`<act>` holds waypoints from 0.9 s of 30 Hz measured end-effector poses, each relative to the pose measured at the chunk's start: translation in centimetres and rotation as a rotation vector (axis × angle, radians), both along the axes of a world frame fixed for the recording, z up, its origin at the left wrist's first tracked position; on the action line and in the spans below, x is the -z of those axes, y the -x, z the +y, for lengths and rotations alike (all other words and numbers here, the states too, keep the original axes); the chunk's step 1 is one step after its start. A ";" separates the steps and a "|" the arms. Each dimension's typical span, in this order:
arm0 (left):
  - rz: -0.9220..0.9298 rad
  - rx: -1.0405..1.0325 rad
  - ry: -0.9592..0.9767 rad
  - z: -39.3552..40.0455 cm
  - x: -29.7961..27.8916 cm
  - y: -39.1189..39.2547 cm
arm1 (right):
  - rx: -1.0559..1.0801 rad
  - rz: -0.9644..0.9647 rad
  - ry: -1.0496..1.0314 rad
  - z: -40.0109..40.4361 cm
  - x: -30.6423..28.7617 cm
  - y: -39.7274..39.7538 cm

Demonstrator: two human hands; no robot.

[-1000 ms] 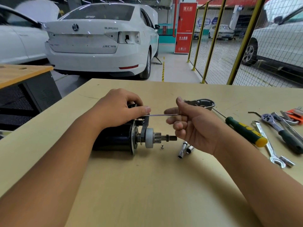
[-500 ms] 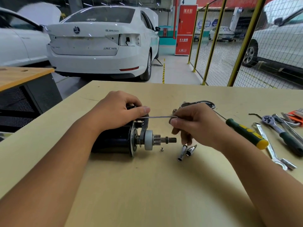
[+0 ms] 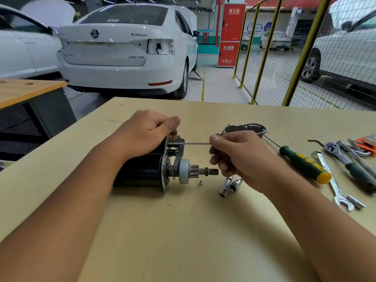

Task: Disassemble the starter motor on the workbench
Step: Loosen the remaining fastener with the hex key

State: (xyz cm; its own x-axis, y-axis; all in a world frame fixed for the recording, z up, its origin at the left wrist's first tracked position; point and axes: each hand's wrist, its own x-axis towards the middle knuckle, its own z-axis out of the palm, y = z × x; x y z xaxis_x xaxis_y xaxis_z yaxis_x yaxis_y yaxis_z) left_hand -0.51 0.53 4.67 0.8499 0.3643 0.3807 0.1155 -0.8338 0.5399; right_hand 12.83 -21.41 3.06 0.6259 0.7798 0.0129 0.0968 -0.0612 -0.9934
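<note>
A: Where do we start?

B: At the left. Our left hand (image 3: pixel 146 135) wraps over the top of the starter motor (image 3: pixel 142 169), fingers curled round its upper part, thumb forward. The motor lies on its side on the workbench (image 3: pixel 183 231), pinion gear (image 3: pixel 194 171) and shaft pointing right. We keep that hold firm so the body cannot roll.

A: And the tool?

B: The hex key (image 3: pixel 195 143) runs level from the plate end of the motor to our right hand (image 3: pixel 240 157), which pinches its free end between thumb and curled fingers. We judge that its tip sits in a fastener there, though the seat itself is hidden.

A: Technique?

B: We keep the key in line with the fastener, fully seated, and turn in short arcs. A tilted key may round the socket.

A: Further right?

B: A loose screw (image 3: pixel 200 182), two sockets (image 3: pixel 230 185), the removed end housing (image 3: pixel 244 128), a screwdriver (image 3: pixel 305 163), a ratchet (image 3: pixel 345 159).
</note>
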 end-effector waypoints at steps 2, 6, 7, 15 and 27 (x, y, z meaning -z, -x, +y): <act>-0.013 0.000 0.006 0.1 0.1 0.0 | 0.003 -0.099 -0.011 0.0 0.0 0.0; -0.017 -0.004 -0.005 0.2 0.2 0.0 | 0.051 -0.403 -0.095 0.0 -0.2 0.1; -0.019 -0.004 -0.008 0.1 0.1 0.0 | 0.066 -0.438 -0.125 0.1 -0.1 0.2; -0.008 0.015 -0.045 0.0 0.0 -0.1 | 0.063 -0.507 -0.047 -0.1 0.0 -0.4; -0.013 0.014 -0.039 0.3 0.3 -0.1 | -0.075 0.074 -0.183 -0.3 -0.9 0.2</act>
